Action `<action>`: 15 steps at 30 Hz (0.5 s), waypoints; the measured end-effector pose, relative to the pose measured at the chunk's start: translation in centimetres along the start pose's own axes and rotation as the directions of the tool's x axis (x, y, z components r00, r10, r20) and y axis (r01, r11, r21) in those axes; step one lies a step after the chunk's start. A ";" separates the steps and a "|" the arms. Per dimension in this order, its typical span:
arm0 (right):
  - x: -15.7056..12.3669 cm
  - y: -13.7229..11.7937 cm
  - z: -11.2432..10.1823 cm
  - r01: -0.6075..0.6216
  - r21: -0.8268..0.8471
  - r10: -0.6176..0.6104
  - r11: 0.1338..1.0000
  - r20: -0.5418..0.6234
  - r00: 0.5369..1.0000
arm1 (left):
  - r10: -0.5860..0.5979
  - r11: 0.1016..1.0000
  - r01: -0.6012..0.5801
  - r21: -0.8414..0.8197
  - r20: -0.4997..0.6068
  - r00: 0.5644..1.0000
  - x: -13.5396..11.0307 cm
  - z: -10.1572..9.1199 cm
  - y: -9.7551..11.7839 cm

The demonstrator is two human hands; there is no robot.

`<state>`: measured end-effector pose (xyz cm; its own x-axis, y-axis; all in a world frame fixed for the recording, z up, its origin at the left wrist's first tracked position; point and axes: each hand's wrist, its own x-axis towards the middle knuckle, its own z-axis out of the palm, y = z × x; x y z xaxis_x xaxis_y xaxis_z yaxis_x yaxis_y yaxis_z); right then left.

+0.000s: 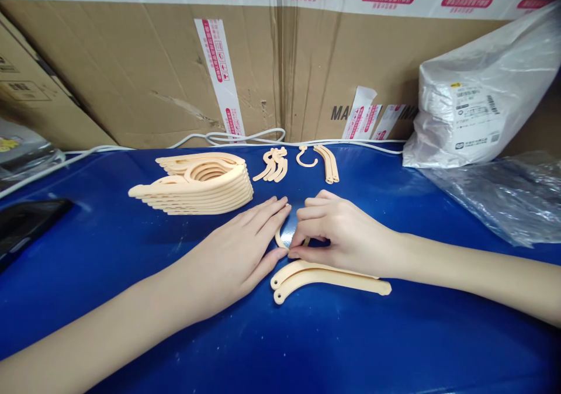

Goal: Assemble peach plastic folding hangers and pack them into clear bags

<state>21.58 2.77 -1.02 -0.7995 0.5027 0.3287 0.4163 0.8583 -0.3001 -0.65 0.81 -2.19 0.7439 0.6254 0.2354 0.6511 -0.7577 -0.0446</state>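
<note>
Over the blue table, a cream plastic hanger hook (279,239) shows as a thin curve between my two hands; the rest of it is hidden by fingers. My left hand (239,245) has its fingers long and close together, with fingertips and thumb gripping the hook from the left. From the right, my right hand (335,227) is curled, pinching the hook's lower part between thumb and forefinger. Just below the hands lie two curved cream hanger arms (333,279), side by side, with small holes at their left ends.
A stack of folded cream hangers (205,192) stands at left. Behind my hands lie several loose hooks (274,165), a single hook (307,160) and more hanger arms (328,165). A white cable (245,140), cardboard boxes (149,72), a plastic-wrapped parcel (477,102) and a dark phone-like object (30,224) surround them.
</note>
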 end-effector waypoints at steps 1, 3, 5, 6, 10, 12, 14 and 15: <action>0.1 0.0 0.0 0.001 0.000 -0.001 1.000 0.005 1.000 | -0.001 1.000 0.001 -0.005 0.006 1.000 0.0 0.0 0.0; 0.2 0.0 -0.1 0.010 -0.001 -0.010 1.000 0.011 1.000 | -0.008 1.000 0.008 -0.018 0.023 1.000 0.0 -0.2 0.0; 0.2 0.0 -0.6 0.017 -0.007 -0.017 1.000 0.006 1.000 | -0.024 0.999 0.025 -0.029 0.039 0.999 -0.1 -0.4 0.1; 0.1 0.0 -0.9 0.015 -0.014 -0.015 1.000 0.000 1.000 | -0.029 0.999 0.030 -0.034 0.050 0.998 -0.1 -0.6 0.1; -1.4 0.4 -2.6 -0.046 -0.053 0.044 0.998 -0.034 0.998 | -0.013 1.000 0.014 -0.012 0.029 0.999 0.3 -1.5 0.3; -2.6 1.1 -3.2 -0.103 -0.078 0.099 0.992 -0.046 0.994 | 0.003 0.999 -0.002 0.050 -0.013 1.000 1.0 -2.0 0.4; -3.9 1.9 -3.5 -0.153 -0.112 0.147 0.982 -0.058 0.987 | 0.012 0.991 -0.009 0.133 -0.021 1.000 2.2 -2.4 0.4; -4.5 2.3 -3.6 -0.170 -0.131 0.163 0.977 -0.065 0.985 | 0.010 0.985 -0.008 0.173 -0.010 1.000 2.9 -2.5 0.4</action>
<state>27.68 2.91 0.07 -0.6914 0.6413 0.3328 0.5992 0.7663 -0.2318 1.34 1.86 0.93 0.7486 0.6161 0.2449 0.6615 -0.7188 -0.2137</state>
